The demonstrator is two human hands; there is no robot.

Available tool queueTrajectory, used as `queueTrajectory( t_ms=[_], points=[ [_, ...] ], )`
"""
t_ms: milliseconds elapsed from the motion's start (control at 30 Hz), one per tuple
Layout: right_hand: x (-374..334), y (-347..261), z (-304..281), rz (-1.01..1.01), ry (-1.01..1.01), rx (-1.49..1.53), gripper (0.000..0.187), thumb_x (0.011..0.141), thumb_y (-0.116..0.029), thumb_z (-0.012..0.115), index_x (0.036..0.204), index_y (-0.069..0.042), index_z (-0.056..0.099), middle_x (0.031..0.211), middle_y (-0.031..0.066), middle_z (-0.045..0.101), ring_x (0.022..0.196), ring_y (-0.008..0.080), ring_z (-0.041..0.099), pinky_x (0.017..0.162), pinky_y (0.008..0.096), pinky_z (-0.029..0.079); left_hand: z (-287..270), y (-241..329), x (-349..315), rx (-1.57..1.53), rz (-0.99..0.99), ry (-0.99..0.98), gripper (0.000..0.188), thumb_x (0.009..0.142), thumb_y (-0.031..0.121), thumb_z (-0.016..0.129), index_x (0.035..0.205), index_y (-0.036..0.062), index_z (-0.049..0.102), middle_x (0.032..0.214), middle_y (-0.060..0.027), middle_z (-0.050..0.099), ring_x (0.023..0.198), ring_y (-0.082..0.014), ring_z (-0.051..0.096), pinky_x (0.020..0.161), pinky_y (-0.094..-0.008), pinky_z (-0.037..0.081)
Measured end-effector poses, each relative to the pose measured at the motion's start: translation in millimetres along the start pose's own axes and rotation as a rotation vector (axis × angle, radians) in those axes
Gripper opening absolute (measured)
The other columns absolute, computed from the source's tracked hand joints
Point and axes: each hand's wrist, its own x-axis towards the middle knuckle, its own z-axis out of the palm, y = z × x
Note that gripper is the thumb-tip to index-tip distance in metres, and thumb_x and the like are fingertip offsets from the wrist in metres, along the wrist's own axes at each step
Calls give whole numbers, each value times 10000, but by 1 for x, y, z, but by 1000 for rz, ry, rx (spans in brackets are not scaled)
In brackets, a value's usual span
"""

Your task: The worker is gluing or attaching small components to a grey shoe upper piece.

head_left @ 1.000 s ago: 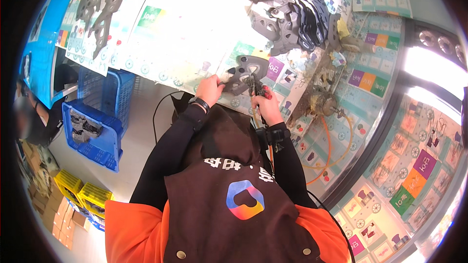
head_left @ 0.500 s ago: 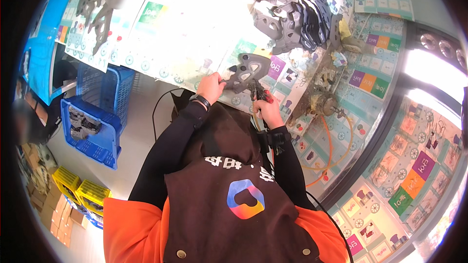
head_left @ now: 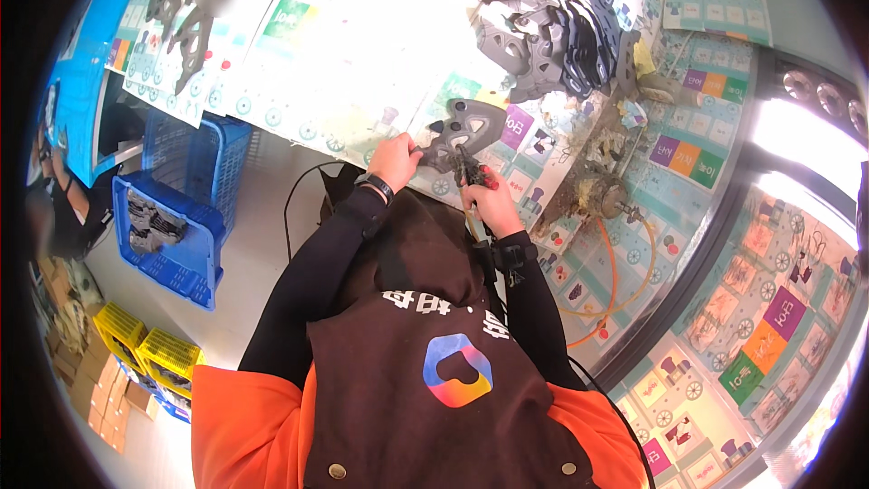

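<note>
A dark grey shoe upper piece (head_left: 490, 127) with cut-out openings lies at the table's near edge. My left hand (head_left: 393, 164) pinches its left end between thumb and fingers. In my right hand (head_left: 496, 206) is a spray-gun-like tool (head_left: 465, 166), black with red parts, its dark tip against or just over the lower part of the piece. A thin yellowish hose runs down from the tool beside my right wrist. My palm and fingers hide most of its handle.
Many similar dark pieces (head_left: 579, 45) are heaped at the back right. A grimy pot (head_left: 599, 195) with orange and yellow hoses stands to the right. Blue crates (head_left: 220, 249) and yellow crates (head_left: 172, 350) sit at left. Another person's arm (head_left: 72, 190) shows far left.
The tool's tip has shifted slightly left and up along the piece, and my right hand has moved a little left with it. My left hand keeps its grip.
</note>
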Motion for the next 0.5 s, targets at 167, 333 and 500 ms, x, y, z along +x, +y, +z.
queueTrajectory(
  t_ms=[167, 333, 500],
  points=[
    [-4, 1, 4, 35, -99, -99, 237, 750, 10, 567, 986, 26, 577, 710, 39, 571, 604, 143, 547, 555, 277, 413, -15, -3, -5, 44, -10, 49, 224, 834, 209, 760, 859, 22, 638, 825, -199, 691, 806, -399, 665, 721, -475, 523],
    [-25, 10, -16, -120, -34, 113, 476, 824, 11, 645, 1297, 15, 587, 1130, 74, 669, 983, 174, 647, 870, 319, 521, -11, 5, -10, -224, 121, -25, 105, 848, 94, 658, 925, 24, 648, 762, -168, 673, 737, -346, 671, 681, -426, 518],
    [-68, -32, -53, -231, 136, 129, 432, 741, 5, 507, 1162, -8, 602, 934, 86, 725, 623, 108, 571, 506, 234, 446, -148, 49, -22, -406, 207, 147, 173, 925, 195, 688, 1007, 52, 635, 740, -76, 660, 641, -187, 638, 577, -324, 501]
  ],
)
